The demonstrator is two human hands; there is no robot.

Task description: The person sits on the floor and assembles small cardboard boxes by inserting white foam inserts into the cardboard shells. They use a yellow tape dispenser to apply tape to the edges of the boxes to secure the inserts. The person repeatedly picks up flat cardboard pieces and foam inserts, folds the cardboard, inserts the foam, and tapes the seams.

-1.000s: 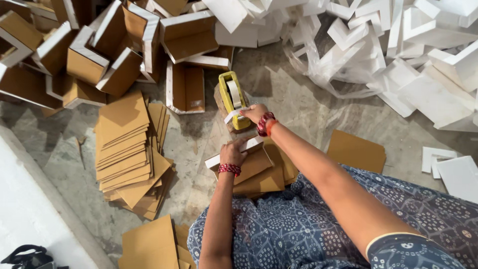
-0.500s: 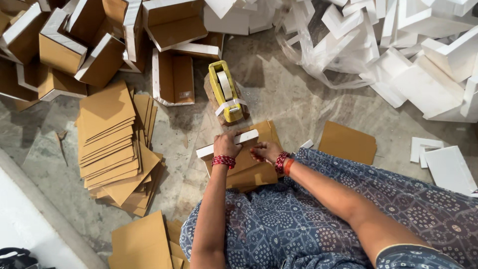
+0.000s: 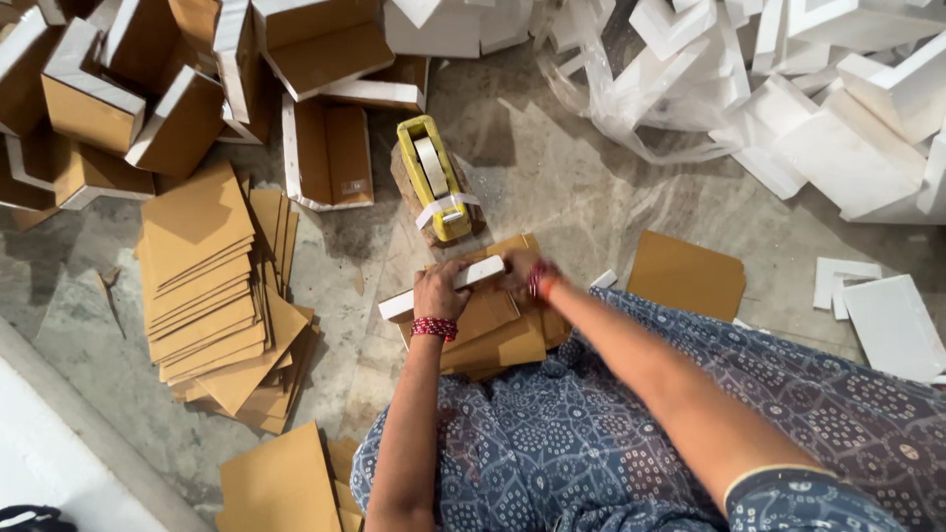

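Observation:
My left hand [image 3: 440, 293] and my right hand [image 3: 519, 269] both grip a small folded box piece [image 3: 473, 276], white outside and brown inside, held over a low stack of brown cardboard pieces [image 3: 493, 335] on the floor in front of me. Just beyond my hands stands a yellow tape dispenser [image 3: 434, 187] on a block, a strip of tape hanging across its front. Red bangles ring both wrists. My fingers hide the middle and right end of the box piece.
A fanned pile of brown card sheets [image 3: 212, 286] lies to the left. Finished open boxes [image 3: 148, 89] are heaped at the top left, white foam pieces [image 3: 828, 108] at the top right. A single brown sheet [image 3: 687, 276] and white cards [image 3: 892, 320] lie to the right.
My right hand came back from the tape dispenser to the box piece and now grips its right end. The camera view shifted slightly.

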